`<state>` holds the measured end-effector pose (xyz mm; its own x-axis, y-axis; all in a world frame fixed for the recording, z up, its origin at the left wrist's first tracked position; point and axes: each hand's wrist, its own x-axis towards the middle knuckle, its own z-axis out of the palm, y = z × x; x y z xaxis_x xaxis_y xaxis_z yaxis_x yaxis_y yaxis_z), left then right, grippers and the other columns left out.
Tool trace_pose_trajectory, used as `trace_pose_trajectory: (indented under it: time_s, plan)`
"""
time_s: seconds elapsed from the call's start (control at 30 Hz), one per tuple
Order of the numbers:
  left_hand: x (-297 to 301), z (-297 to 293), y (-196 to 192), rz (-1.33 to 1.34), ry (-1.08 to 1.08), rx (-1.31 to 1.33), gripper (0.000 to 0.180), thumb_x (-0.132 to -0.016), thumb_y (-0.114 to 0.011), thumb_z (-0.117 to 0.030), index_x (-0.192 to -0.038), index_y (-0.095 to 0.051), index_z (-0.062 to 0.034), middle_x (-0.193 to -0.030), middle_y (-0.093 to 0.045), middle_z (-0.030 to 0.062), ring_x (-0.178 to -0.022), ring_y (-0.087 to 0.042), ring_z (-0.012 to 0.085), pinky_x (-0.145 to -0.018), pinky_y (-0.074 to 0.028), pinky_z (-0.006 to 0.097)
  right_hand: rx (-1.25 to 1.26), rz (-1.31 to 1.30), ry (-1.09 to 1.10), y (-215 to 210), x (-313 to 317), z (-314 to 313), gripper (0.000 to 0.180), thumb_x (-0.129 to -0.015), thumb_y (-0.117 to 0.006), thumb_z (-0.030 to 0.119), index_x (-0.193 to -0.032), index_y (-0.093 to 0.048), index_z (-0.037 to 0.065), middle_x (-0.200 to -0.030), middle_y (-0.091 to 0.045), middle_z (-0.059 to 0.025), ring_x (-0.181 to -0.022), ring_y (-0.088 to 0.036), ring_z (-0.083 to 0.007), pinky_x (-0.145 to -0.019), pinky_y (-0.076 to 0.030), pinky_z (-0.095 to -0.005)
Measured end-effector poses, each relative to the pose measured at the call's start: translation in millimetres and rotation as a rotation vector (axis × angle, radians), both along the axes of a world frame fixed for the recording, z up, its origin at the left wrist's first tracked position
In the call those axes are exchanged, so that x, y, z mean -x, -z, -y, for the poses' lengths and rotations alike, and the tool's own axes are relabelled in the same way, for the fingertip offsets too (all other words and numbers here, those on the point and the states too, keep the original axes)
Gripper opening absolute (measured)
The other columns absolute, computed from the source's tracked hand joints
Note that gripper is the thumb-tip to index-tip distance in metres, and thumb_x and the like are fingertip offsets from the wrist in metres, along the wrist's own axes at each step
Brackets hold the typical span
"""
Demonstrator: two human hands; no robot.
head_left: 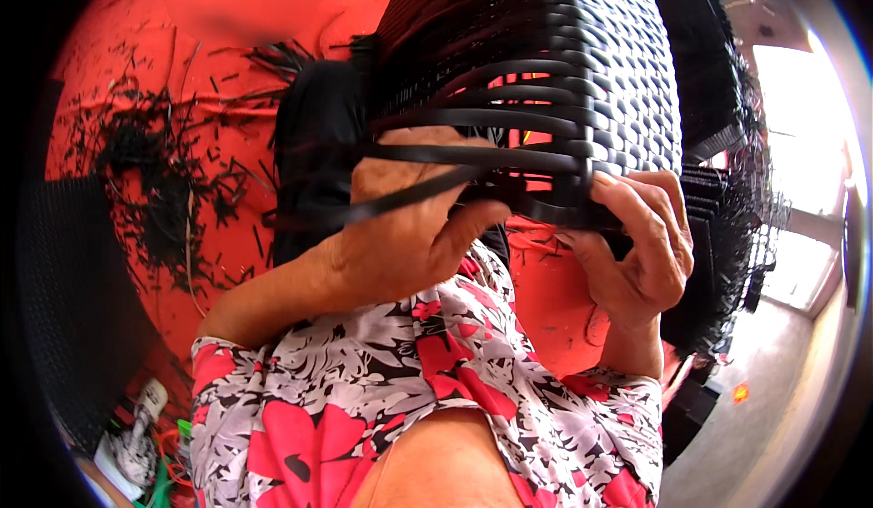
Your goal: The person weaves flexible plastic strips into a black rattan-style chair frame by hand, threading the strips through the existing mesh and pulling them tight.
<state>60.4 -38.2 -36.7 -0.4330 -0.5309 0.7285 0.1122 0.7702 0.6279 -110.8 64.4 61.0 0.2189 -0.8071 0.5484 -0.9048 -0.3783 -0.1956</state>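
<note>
A large black woven piece (632, 62) of flat plastic strips stands in front of me, its side tightly woven. Several loose black strips (509, 117) fan out leftward from its near corner. My left hand (409, 203) is at the inner side of that corner, strips crossing over its fingers. Its fingers are bent and partly hidden, the thumb pointing right beneath the strips. What it grips cannot be made out. My right hand (641, 244) is closed on the near lower edge, index finger on the weave and thumb below it.
Red sheeting (245, 8) covers the floor. Black strip scraps (164, 181) are heaped and scattered on the left. A dark woven panel (73, 299) stands at far left. More black woven pieces (714, 190) with ragged ends are stacked at the right, beside grey floor (764, 372).
</note>
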Motion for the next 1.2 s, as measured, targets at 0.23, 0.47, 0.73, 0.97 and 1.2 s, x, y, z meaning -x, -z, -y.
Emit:
trace_pose_trajectory:
  time_s: [0.23,0.47,0.73,0.97,1.2]
  plan:
    - [-3.1,-4.0,-3.1,-0.116,0.575,-0.731,0.036,-0.084,-0.072,-0.01,-0.113,-0.062,0.0077,-0.099,-0.068,0.0154,-0.08,-0.065,0.0177,-0.075,-0.052,0.027,0.013,0.173,0.093,-2.8,-1.4,-15.7,0.035,-0.06,-0.078,-0.001,-0.094,-0.068,-0.002,-0.1,-0.061,-0.0154,-0.068,-0.056,-0.0198,-0.062,-0.047,-0.0317]
    - [-1.5,-19.9,-10.8,-0.155,0.545,-0.721,0.021,-0.081,-0.074,-0.003,-0.097,-0.064,0.0032,-0.075,-0.063,0.006,-0.064,-0.056,0.0109,-0.056,-0.044,0.025,-0.108,0.142,0.045,-8.8,6.5,-14.9,0.033,-0.064,-0.077,0.001,-0.094,-0.064,0.0,-0.096,-0.057,-0.0117,-0.073,-0.055,-0.0243,-0.062,-0.047,-0.0333]
    - [-9.3,-0.9,-78.7,0.176,0.281,0.143,0.019,-0.076,-0.074,-0.006,-0.084,-0.06,0.0032,-0.061,-0.052,0.0096,-0.048,-0.053,0.0241,-0.044,-0.041,0.033,-0.217,0.195,0.009,-18.0,6.5,-8.2,0.023,-0.07,-0.072,0.002,-0.089,-0.059,0.001,-0.092,-0.055,-0.0109,-0.077,-0.058,-0.0282,-0.064,-0.047,-0.0363]
    - [-17.4,8.1,-63.2,0.577,0.2,0.03,0.017,-0.073,-0.071,-0.003,-0.079,-0.055,-0.0034,-0.064,-0.053,0.0122,-0.057,-0.056,0.0314,-0.051,-0.042,0.041,-0.289,0.03,0.163,-31.6,11.9,-12.7,0.028,-0.071,-0.074,0.014,-0.091,-0.058,0.003,-0.093,-0.056,-0.0114,-0.076,-0.059,-0.03,-0.064,-0.047,-0.0379]
    - [-17.4,14.3,-71.8,0.481,0.436,-0.216,0.029,-0.081,-0.074,-0.02,-0.097,-0.063,0.0015,-0.067,-0.046,0.0079,-0.055,-0.047,0.0192,-0.051,-0.038,0.031,-0.239,0.051,0.246,-23.9,16.1,-26.4,0.033,-0.07,-0.075,0.012,-0.099,-0.061,0.003,-0.092,-0.059,-0.0124,-0.079,-0.06,-0.0303,-0.067,-0.049,-0.0379]
